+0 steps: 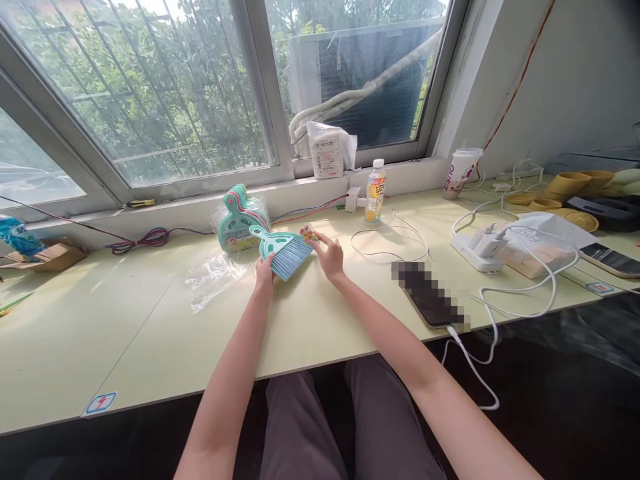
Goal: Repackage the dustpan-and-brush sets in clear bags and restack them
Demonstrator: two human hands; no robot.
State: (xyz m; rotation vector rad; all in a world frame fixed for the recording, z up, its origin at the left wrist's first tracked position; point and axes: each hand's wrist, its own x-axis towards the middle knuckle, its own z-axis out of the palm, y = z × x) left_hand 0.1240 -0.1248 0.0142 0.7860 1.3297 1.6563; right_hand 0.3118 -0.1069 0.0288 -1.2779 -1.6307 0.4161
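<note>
My left hand (265, 272) grips the near left edge of a mint-green mini dustpan and brush set (271, 245), tilted above the table with its grey-blue bristles facing me. Between the thumb and fingers of my right hand (331, 259) is a small colourful label (309, 234), at the set's upper right corner. Whether the label touches the set, I cannot tell. Just behind, several more dustpan and brush sets (233, 217), green and pink, stand stacked in clear plastic. Crumpled clear plastic wrap (213, 280) lies left of my left hand.
A drink bottle (375, 192) and a wrapped paper pack (327, 152) stand toward the window. On the right are a phone (430, 293) on a charging cable, a power strip (477, 253), a paper cup (461, 175) and loose white cables. Bundled wires (145, 240) lie back left.
</note>
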